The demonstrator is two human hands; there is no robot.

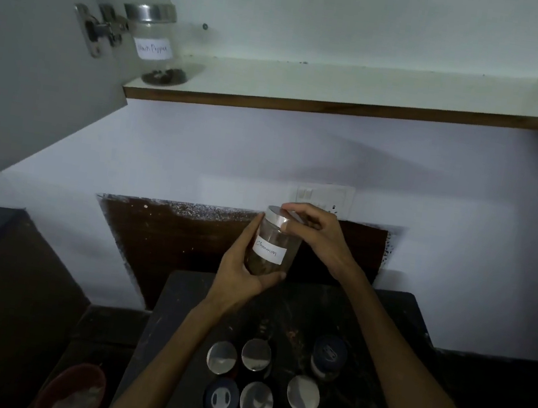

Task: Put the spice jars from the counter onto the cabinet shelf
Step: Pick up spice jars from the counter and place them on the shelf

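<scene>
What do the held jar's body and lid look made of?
Cinnamon jar: the body looks like clear glass or hard plastic, since the brown contents show through it; I can't tell which. Its lid looks like brushed metal, silvery with a dull sheen.

Clear jar (271,249), shiny metal lid (278,217)

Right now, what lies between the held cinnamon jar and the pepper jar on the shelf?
Head view: only bare wall and the shelf's brown front edge lie between cinnamon jar and pepper jar.

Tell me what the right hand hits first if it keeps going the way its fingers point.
The right hand already grips the jar by its lid; fingers point left, so the lid comes first.
</scene>
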